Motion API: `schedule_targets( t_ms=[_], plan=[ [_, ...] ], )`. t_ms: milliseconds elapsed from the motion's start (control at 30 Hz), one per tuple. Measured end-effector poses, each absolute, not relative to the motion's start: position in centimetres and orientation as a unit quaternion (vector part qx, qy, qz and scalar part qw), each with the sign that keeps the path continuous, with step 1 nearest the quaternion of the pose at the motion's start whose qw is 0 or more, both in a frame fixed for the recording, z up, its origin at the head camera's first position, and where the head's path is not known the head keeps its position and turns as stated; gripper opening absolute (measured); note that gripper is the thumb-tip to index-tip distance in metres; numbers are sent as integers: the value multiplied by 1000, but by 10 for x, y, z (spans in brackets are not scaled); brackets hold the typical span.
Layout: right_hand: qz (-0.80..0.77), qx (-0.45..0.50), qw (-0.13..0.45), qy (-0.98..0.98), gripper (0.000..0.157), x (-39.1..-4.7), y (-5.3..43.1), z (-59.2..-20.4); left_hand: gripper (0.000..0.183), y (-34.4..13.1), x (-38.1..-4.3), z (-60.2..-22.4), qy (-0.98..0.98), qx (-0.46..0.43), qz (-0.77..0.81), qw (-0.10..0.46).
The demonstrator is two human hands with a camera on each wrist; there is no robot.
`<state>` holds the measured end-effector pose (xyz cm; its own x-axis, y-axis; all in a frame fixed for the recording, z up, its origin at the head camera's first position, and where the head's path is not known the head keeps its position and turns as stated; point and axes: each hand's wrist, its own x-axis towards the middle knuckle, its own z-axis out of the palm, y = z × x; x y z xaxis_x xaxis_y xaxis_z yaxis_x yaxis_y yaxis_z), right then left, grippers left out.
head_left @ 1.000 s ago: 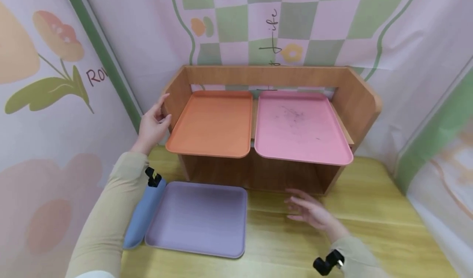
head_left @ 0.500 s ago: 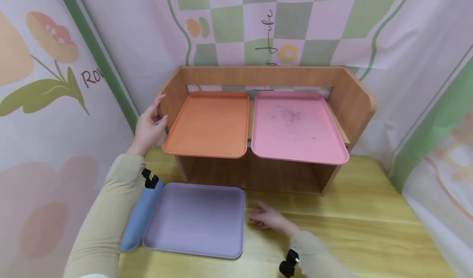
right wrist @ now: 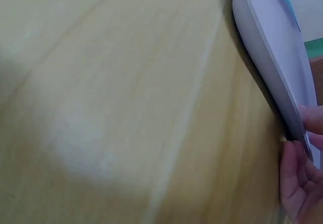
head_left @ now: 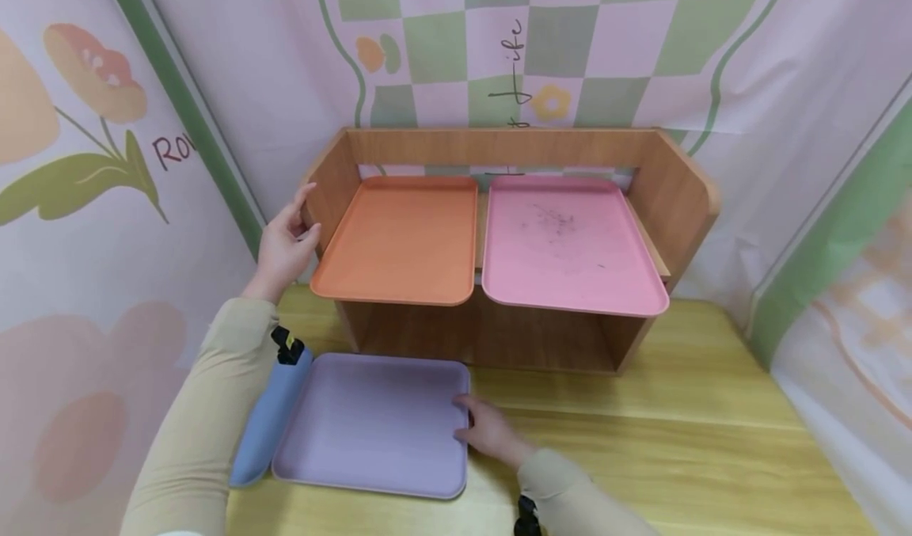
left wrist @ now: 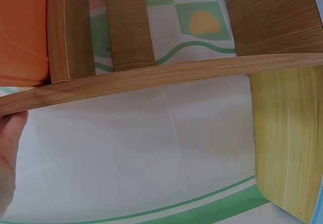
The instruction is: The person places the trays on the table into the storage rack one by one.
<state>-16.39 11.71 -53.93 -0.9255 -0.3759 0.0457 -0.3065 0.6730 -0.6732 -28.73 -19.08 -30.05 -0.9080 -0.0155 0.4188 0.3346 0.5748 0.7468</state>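
A lilac tray [head_left: 378, 425] lies on the table before a wooden shelf [head_left: 499, 146]. My right hand [head_left: 492, 433] pinches its right rim; the right wrist view shows fingers curled at the edge of the lilac tray [right wrist: 275, 57]. At the shelf's left side panel, my left hand [head_left: 283, 243] touches the front edge with relaxed fingers. From the left wrist view, a fingertip of the left hand [left wrist: 9, 153] meets the outer side of the panel [left wrist: 166, 78]; its remaining fingers are hidden. An orange tray [head_left: 402, 239] and a pink tray [head_left: 570, 259] rest on the upper board.
A blue tray [head_left: 267, 425], steeply tilted, is at the lilac tray's left, partly behind my left sleeve. Both upper trays jut past the shelf's front. Beneath them is a lower compartment [head_left: 534, 338]. Printed curtains [head_left: 271, 69] stand close around the table [head_left: 684, 457].
My right hand has moved left across the table and taken hold of the lilac tray's right rim. My left hand stays at the side panel. The head view has shifted slightly.
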Motion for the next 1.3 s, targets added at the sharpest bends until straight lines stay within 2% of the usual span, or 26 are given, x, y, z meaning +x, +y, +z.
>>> schedule_targets(
  t_ms=[200, 367, 533, 767, 933, 1133, 1300],
  plan=[
    [-338, -175, 13, 925, 45, -162, 113, -543, 60, -193, -286, -303, -863, -91, -458, 193],
    [-349, -167, 10, 922, 41, -160, 112, -544, 61, -194, -286, -306, -865, -90, -456, 189],
    [-442, -140, 53, 885, 44, -162, 117, -540, 60, -194, -288, -306, -863, -91, -457, 196],
    [-599, -70, 186, 776, 62, -166, 128, -535, 60, -193, -289, -305, -861, -102, -458, 196],
    [-636, -82, 257, 723, 64, -168, 136, -532, 60, -192, -289, -303, -863, -101, -454, 196],
    [-663, -90, 292, 684, 61, -169, 146, -530, 60, -192, -287, -301, -865, -96, -456, 185],
    [-686, -99, 297, 657, 64, -166, 155, -525, 60, -191, -287, -300, -867, -92, -454, 184]
  ],
)
